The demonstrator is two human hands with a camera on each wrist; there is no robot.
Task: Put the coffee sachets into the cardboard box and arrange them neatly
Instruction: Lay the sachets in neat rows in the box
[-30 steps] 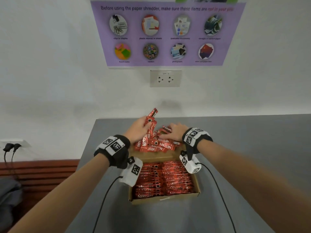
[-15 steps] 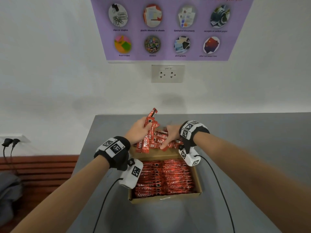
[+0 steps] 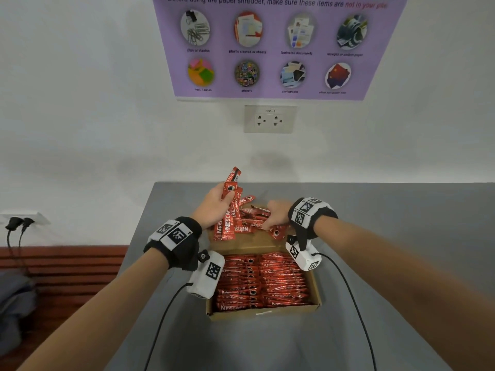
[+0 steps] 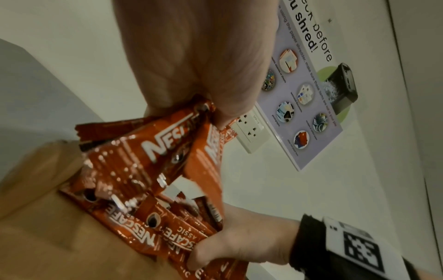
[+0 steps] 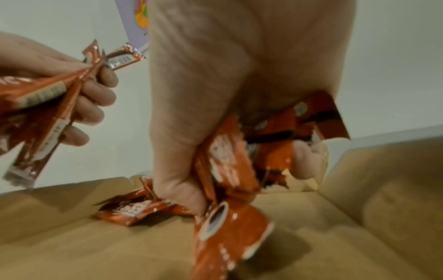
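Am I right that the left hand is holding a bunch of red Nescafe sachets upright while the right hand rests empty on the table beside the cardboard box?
Not quite: the right hand is not empty. The right wrist view shows its fingers gripping several sachets over the cardboard box. The rest holds: the left hand holds a bunch of red Nescafe sachets upright.

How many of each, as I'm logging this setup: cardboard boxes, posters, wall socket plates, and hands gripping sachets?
Cardboard box: 1
Poster: 1
Wall socket plates: 2
Hands gripping coffee sachets: 2, left hand and right hand
Total: 6
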